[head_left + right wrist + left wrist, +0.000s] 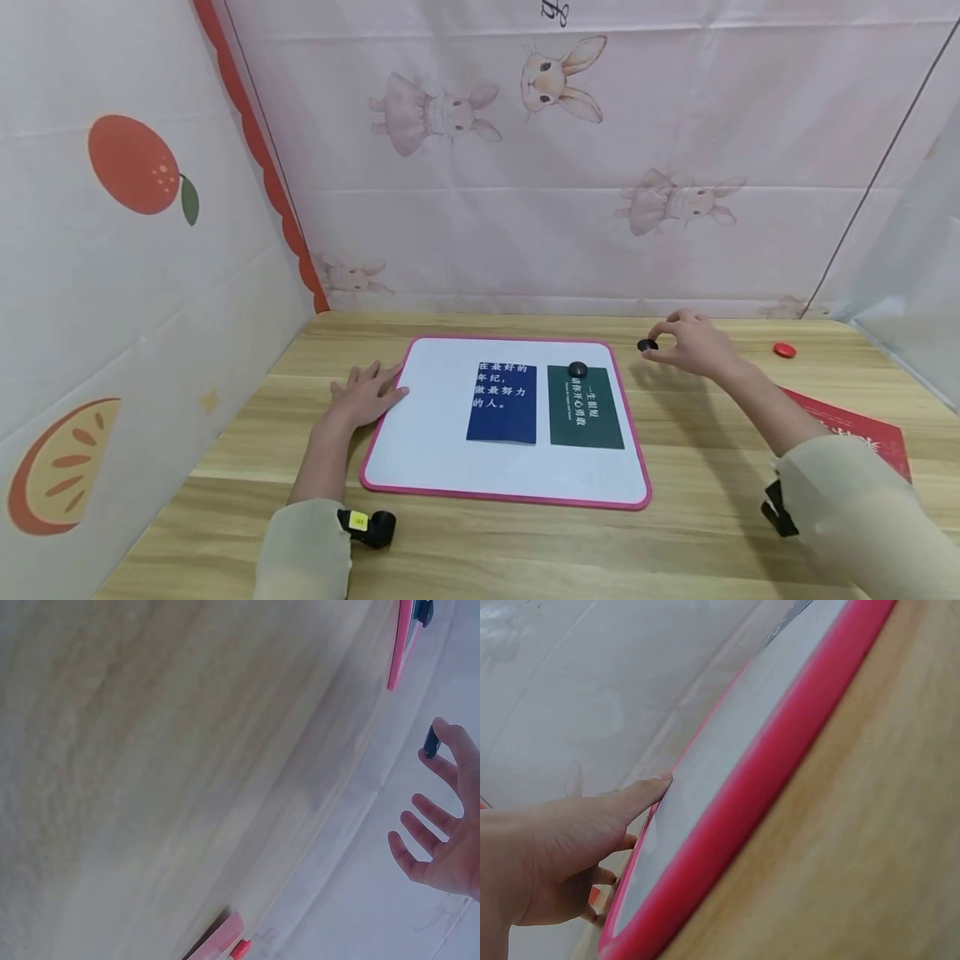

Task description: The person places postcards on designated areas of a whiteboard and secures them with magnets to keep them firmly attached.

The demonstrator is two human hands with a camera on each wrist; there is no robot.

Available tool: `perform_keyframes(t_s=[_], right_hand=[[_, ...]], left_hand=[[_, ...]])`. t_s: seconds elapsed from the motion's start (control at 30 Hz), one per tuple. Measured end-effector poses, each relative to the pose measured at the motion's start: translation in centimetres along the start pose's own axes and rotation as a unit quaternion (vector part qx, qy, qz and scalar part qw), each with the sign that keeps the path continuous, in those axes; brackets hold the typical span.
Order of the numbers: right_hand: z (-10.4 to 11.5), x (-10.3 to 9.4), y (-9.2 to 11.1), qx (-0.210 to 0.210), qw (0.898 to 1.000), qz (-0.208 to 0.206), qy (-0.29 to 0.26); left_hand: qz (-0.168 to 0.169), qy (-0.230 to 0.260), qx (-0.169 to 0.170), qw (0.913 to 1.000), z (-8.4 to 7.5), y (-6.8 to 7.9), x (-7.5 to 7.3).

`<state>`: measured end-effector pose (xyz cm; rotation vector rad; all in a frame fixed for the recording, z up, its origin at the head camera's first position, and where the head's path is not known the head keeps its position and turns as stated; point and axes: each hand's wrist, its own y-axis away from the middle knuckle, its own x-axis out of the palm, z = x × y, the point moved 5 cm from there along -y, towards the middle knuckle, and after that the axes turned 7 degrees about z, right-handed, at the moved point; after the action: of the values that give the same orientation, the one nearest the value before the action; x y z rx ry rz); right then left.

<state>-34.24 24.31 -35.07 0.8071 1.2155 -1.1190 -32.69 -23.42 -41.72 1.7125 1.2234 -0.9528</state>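
Right sleeve [862, 517] nearest; at whiteboard [435, 408] two o'clock, right hand [697, 346] pinches a black magnet [647, 344], likely light, rigid, best rim-held; at nine o'clock, left hand [365, 396] rests, fingers released.

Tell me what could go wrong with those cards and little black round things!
The black disc could slip and drop onto the table, since the right hand only pinches it. The blue card might slide if bumped: no disc sits on it, while the green card has another black disc on top. The left hand touches the edge of the white board, so a push there could shift everything.
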Motion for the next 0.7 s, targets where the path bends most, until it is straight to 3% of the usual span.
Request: perform_keyframes(t_s=[0.7], right_hand=[[3.0,0.3,-0.8,-0.020,1.000,-0.008,0.001]], left_hand=[[-0.002,-0.001,-0.003,1.0000,0.2,-0.1,0.1]])
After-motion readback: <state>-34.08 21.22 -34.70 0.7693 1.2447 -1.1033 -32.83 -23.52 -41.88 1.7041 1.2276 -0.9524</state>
